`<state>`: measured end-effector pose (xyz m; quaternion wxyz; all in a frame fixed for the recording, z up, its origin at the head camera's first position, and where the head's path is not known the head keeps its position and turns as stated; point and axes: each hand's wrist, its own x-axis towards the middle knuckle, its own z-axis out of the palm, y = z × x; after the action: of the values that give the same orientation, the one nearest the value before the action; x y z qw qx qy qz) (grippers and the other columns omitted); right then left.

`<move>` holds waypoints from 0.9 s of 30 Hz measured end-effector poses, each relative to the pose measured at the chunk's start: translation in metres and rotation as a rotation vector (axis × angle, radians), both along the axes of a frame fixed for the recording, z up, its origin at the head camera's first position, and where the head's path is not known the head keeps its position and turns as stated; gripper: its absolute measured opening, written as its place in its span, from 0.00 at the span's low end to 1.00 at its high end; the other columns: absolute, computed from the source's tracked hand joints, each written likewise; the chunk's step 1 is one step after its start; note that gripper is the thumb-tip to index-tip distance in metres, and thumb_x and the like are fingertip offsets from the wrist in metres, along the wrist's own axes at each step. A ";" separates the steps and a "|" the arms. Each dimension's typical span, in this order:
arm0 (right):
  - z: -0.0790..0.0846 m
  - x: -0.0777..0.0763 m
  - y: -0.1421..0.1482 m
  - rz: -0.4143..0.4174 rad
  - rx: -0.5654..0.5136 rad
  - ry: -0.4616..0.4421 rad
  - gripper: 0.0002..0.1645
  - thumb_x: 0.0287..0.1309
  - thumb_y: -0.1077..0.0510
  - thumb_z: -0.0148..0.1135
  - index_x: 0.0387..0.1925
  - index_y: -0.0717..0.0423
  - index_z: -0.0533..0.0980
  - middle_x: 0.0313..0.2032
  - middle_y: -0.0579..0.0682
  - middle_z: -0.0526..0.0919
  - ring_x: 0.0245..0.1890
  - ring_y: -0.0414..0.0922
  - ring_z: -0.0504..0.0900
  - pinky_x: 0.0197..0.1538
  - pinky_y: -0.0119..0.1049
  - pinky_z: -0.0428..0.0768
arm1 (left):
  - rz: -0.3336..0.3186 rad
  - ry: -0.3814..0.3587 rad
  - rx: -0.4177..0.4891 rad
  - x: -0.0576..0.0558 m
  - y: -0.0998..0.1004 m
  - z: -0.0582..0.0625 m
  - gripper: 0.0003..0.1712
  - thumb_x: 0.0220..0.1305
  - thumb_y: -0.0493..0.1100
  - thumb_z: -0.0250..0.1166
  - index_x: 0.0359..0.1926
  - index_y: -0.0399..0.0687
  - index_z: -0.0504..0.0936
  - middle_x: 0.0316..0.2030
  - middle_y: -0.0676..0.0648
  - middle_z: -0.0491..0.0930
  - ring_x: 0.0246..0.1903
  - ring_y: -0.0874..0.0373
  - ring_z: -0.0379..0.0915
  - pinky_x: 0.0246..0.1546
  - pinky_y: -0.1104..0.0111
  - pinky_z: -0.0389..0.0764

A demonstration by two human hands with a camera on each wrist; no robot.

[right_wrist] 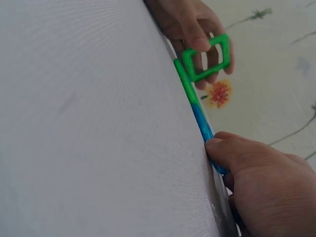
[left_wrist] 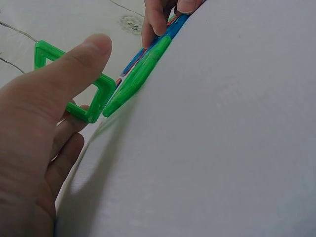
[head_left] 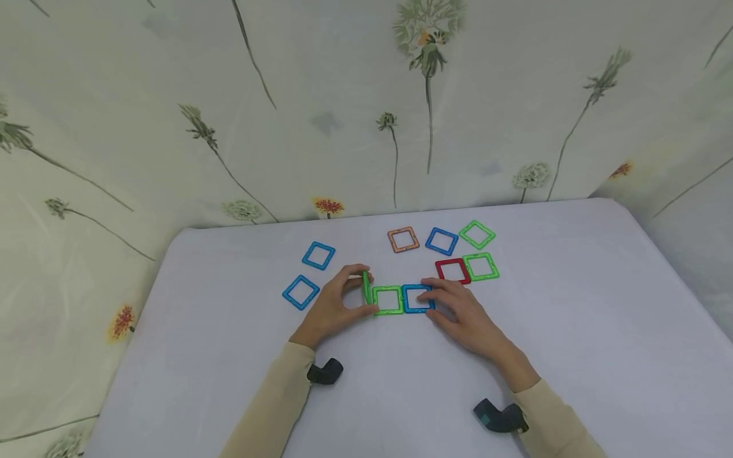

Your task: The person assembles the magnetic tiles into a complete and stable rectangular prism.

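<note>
Pinched between thumb and fingers of my left hand [head_left: 338, 304] is a green square magnetic tile [head_left: 366, 288], an open frame held upright. Its lower edge is right at the left side of a second green tile [head_left: 389, 312] that lies flat on the white table. Edge to edge with that flat tile, on its right, lies a blue tile [head_left: 417, 310]. My right hand [head_left: 466, 316] grips this blue tile, thumb on the near edge and fingers over the far part. In the right wrist view, the upright tile [right_wrist: 196, 77] leans slightly.
Two blue tiles, one farther back [head_left: 313, 265] and one nearer [head_left: 292, 302], lie left of my hands. Behind them are an orange tile [head_left: 407, 249], a blue tile [head_left: 437, 251], a red tile [head_left: 449, 260] touching a green tile [head_left: 485, 277], and another green tile [head_left: 469, 242]. A flowered curtain [head_left: 343, 127] hangs behind.
</note>
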<state>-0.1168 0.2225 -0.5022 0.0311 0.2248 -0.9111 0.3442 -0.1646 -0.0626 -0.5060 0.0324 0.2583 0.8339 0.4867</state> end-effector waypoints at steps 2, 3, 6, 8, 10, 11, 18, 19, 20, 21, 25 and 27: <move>0.000 0.000 0.000 0.001 0.000 0.000 0.20 0.57 0.57 0.65 0.51 0.39 0.76 0.65 0.45 0.67 0.67 0.47 0.61 0.65 0.54 0.63 | -0.005 0.005 -0.001 0.000 0.000 0.000 0.44 0.47 0.50 0.74 0.64 0.53 0.63 0.54 0.56 0.74 0.60 0.62 0.70 0.63 0.68 0.70; 0.000 0.000 0.000 0.001 0.001 0.001 0.20 0.57 0.57 0.65 0.51 0.39 0.76 0.65 0.44 0.67 0.67 0.47 0.61 0.65 0.54 0.62 | -0.009 0.009 -0.001 0.000 0.000 0.000 0.44 0.47 0.50 0.74 0.64 0.52 0.63 0.54 0.56 0.74 0.60 0.62 0.70 0.63 0.68 0.70; -0.001 -0.001 0.000 0.000 0.008 0.004 0.20 0.57 0.57 0.65 0.51 0.39 0.76 0.65 0.44 0.67 0.67 0.48 0.61 0.66 0.54 0.62 | -0.020 0.015 0.003 0.000 0.000 0.000 0.44 0.47 0.49 0.74 0.64 0.52 0.64 0.54 0.56 0.73 0.59 0.62 0.70 0.62 0.69 0.70; -0.001 -0.001 0.000 -0.001 0.010 0.004 0.20 0.57 0.58 0.65 0.51 0.39 0.76 0.65 0.44 0.67 0.67 0.47 0.61 0.66 0.54 0.62 | -0.025 0.013 0.003 0.000 0.000 0.000 0.44 0.47 0.49 0.74 0.64 0.52 0.64 0.54 0.56 0.73 0.59 0.62 0.70 0.62 0.70 0.70; -0.001 -0.001 0.000 -0.001 0.010 0.003 0.20 0.57 0.58 0.64 0.51 0.39 0.76 0.65 0.44 0.67 0.67 0.48 0.61 0.65 0.54 0.62 | -0.027 0.004 0.002 0.000 0.000 0.000 0.44 0.47 0.50 0.74 0.64 0.52 0.64 0.54 0.57 0.73 0.59 0.63 0.70 0.62 0.71 0.70; -0.001 -0.001 0.000 0.000 0.009 0.003 0.20 0.57 0.58 0.64 0.51 0.39 0.76 0.65 0.44 0.67 0.67 0.48 0.61 0.65 0.54 0.62 | -0.027 0.000 0.001 0.000 0.000 0.001 0.44 0.47 0.50 0.74 0.64 0.52 0.64 0.54 0.58 0.72 0.59 0.64 0.70 0.62 0.71 0.70; 0.001 -0.001 0.000 0.005 -0.004 0.007 0.20 0.56 0.58 0.65 0.51 0.41 0.77 0.65 0.45 0.68 0.67 0.48 0.62 0.65 0.55 0.62 | -0.030 0.010 -0.018 0.000 0.001 0.002 0.44 0.46 0.48 0.75 0.64 0.51 0.64 0.54 0.57 0.73 0.60 0.61 0.70 0.62 0.72 0.70; 0.000 -0.001 0.000 0.006 -0.004 0.007 0.20 0.56 0.58 0.65 0.51 0.40 0.77 0.65 0.45 0.68 0.67 0.48 0.62 0.65 0.54 0.63 | -0.031 0.011 -0.021 0.000 0.001 0.002 0.44 0.46 0.48 0.75 0.64 0.51 0.64 0.54 0.56 0.73 0.60 0.61 0.70 0.62 0.72 0.70; 0.000 -0.001 0.000 0.007 -0.004 0.008 0.20 0.56 0.58 0.64 0.51 0.40 0.77 0.65 0.45 0.68 0.66 0.48 0.62 0.65 0.54 0.63 | -0.031 0.008 -0.024 0.000 0.001 0.002 0.44 0.46 0.47 0.75 0.63 0.51 0.64 0.54 0.56 0.73 0.60 0.61 0.70 0.62 0.73 0.70; -0.001 -0.001 0.000 0.008 -0.004 0.008 0.19 0.56 0.58 0.64 0.51 0.40 0.77 0.65 0.45 0.68 0.66 0.48 0.62 0.65 0.54 0.63 | -0.032 0.011 -0.025 0.001 0.001 0.002 0.44 0.46 0.47 0.75 0.63 0.50 0.64 0.54 0.56 0.73 0.59 0.61 0.70 0.62 0.73 0.70; -0.001 -0.001 0.000 0.013 -0.005 0.009 0.19 0.57 0.58 0.64 0.51 0.40 0.76 0.65 0.45 0.68 0.66 0.48 0.62 0.65 0.54 0.63 | -0.036 0.018 -0.031 0.001 0.002 0.003 0.44 0.46 0.46 0.75 0.63 0.50 0.65 0.54 0.56 0.73 0.59 0.62 0.70 0.62 0.73 0.69; -0.002 -0.001 0.001 0.014 -0.008 0.012 0.19 0.57 0.58 0.64 0.51 0.40 0.76 0.65 0.45 0.68 0.66 0.48 0.62 0.65 0.55 0.63 | -0.038 0.026 -0.040 0.001 0.002 0.004 0.43 0.46 0.46 0.75 0.63 0.50 0.65 0.55 0.55 0.73 0.59 0.62 0.70 0.62 0.73 0.69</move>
<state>-0.1183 0.2230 -0.5039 0.0350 0.2329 -0.9080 0.3465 -0.1633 -0.0609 -0.5018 0.0362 0.2796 0.8388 0.4658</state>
